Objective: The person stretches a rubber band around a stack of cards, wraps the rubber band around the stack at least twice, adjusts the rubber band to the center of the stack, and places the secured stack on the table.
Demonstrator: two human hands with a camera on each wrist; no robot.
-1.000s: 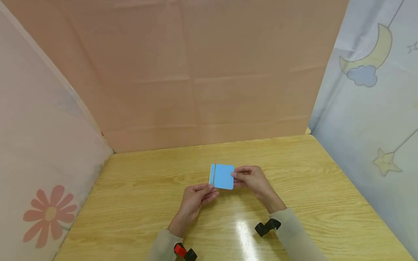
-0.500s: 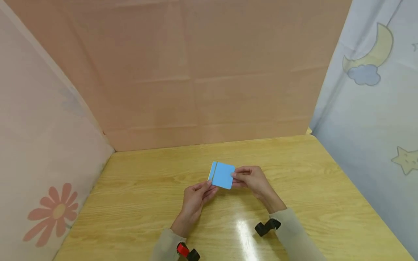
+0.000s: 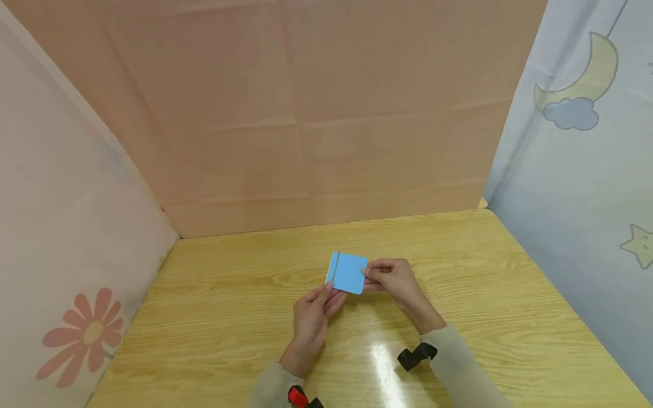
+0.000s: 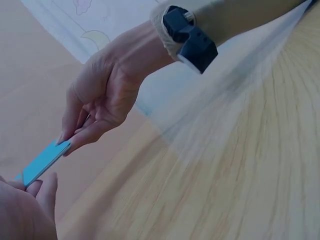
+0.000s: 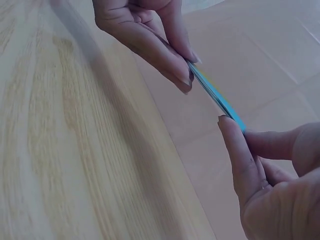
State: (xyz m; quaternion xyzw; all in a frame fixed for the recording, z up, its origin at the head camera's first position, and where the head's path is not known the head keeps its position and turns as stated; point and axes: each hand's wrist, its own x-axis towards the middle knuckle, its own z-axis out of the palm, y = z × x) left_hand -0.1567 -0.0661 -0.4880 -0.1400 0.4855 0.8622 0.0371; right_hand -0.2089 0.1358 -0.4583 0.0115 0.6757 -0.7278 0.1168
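Blue square [image 3: 349, 274]: is slanting more than a second ago, hovering above the table [image 3: 219, 317]
Left hand [image 3: 311, 322]: is tightly pinching its near-left corner
Right hand [image 3: 397, 283]: is pinching its right edge

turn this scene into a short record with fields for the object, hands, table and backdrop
object: thin light-blue square item with a narrow dark stripe; material unclear
left hand: pinches its near left corner
right hand: pinches its right edge
height: raised off the table
table: yellowish wood-grain
backdrop: creased pinkish-brown sheet
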